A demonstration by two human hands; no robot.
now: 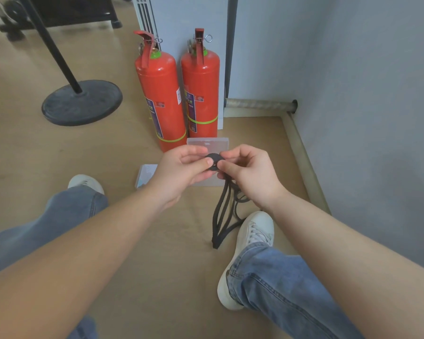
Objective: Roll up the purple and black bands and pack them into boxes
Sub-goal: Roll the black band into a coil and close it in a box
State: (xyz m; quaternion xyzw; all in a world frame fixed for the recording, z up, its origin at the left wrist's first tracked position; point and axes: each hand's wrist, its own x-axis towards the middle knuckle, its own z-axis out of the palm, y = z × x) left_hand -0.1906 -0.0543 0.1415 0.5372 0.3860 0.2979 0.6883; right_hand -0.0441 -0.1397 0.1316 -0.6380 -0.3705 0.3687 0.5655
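Observation:
A black band (213,161) is wound into a small flat coil held between both hands above the floor. My left hand (184,171) pinches the coil with thumb and fingers from the left. My right hand (249,173) pinches it from the right, and the loose black tail (222,216) hangs in loops beneath it down to the floor. A clear plastic box (207,143) lies on the floor behind my hands, partly hidden by them. A second clear box (146,174) lies to the left, under my left wrist. No purple band is visible.
Two red fire extinguishers (162,99) (201,89) stand just behind the boxes. A black round stand base (82,101) sits at the far left. A grey wall and skirting (301,152) run along the right. My legs in jeans and white shoes (250,241) flank the floor area.

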